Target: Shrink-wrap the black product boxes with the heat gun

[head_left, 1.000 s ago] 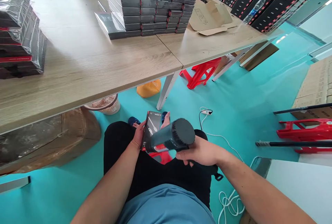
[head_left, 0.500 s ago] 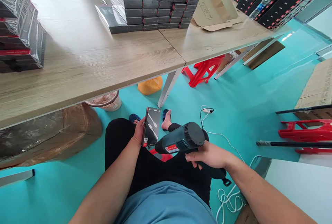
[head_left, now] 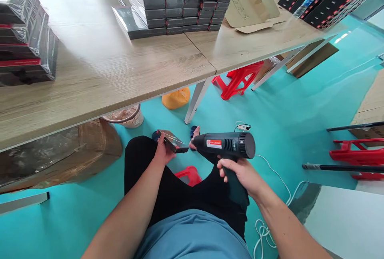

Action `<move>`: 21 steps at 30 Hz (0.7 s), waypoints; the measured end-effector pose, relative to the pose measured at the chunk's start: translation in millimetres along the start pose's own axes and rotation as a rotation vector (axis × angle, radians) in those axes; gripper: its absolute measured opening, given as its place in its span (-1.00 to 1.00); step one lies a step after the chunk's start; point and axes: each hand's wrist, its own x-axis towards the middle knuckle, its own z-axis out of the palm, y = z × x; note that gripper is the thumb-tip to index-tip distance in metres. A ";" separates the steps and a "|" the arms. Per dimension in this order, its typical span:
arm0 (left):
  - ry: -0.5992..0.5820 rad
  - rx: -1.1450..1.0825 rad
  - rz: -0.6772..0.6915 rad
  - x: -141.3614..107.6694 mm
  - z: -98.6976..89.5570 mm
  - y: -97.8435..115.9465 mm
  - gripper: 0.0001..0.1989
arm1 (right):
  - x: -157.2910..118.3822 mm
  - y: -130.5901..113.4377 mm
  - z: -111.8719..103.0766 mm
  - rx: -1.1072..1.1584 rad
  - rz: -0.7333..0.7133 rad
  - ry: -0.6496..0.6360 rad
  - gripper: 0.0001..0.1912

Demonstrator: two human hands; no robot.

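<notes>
My right hand (head_left: 238,173) is wrapped round the handle of a dark heat gun (head_left: 228,144) with a red and white label. Its nozzle points left, close to the right end of a thin black product box (head_left: 174,142). That box is held by its left side in my left hand (head_left: 163,151), tilted so that a narrow edge faces me and the top looks shiny. Both things are above my knees, below the table's front edge. Part of the heat gun's handle lies behind my right fingers.
On the wooden table (head_left: 135,67) stand stacked black boxes (head_left: 183,3), wrapped boxes (head_left: 27,47) and an opened carton (head_left: 252,9). Below are a waste bin (head_left: 129,118), a yellow bag (head_left: 176,98) and a red stool (head_left: 238,79). A white cord (head_left: 271,171) runs across the floor at right.
My left hand has tipped the box from face-up to nearly edge-on. The heat gun has swung level and risen slightly, its nozzle now beside the box's right end.
</notes>
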 end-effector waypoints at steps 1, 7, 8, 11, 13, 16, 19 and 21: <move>0.046 -0.012 0.007 1.5 -0.7 0.9 -0.64 | 0.9 -0.5 -1.4 0.013 0.007 0.021 -0.63; 0.134 -0.050 0.021 3.8 2.0 1.5 -0.68 | -4.4 0.5 5.1 0.082 -0.018 -0.111 -0.62; 0.137 -0.055 0.015 3.3 2.7 1.2 -0.69 | -4.3 0.9 6.8 0.068 -0.029 -0.075 -0.63; 0.143 -0.058 -0.004 2.4 2.7 0.8 -0.71 | -1.9 1.3 10.3 0.031 -0.014 -0.038 -0.66; 0.134 -0.073 -0.004 3.1 1.8 1.0 -0.72 | -0.1 0.7 12.5 0.035 -0.022 -0.118 -0.67; 0.136 -0.111 0.014 4.0 1.1 0.9 -0.71 | 3.1 -0.9 14.9 0.039 -0.091 -0.105 -0.66; 0.156 -0.138 0.003 2.2 2.2 0.9 -0.71 | 5.3 -0.6 13.1 0.004 -0.079 0.031 -0.66; 0.160 -0.138 -0.012 0.8 3.7 1.0 -0.71 | 4.3 2.1 11.5 0.000 -0.039 -0.006 -0.66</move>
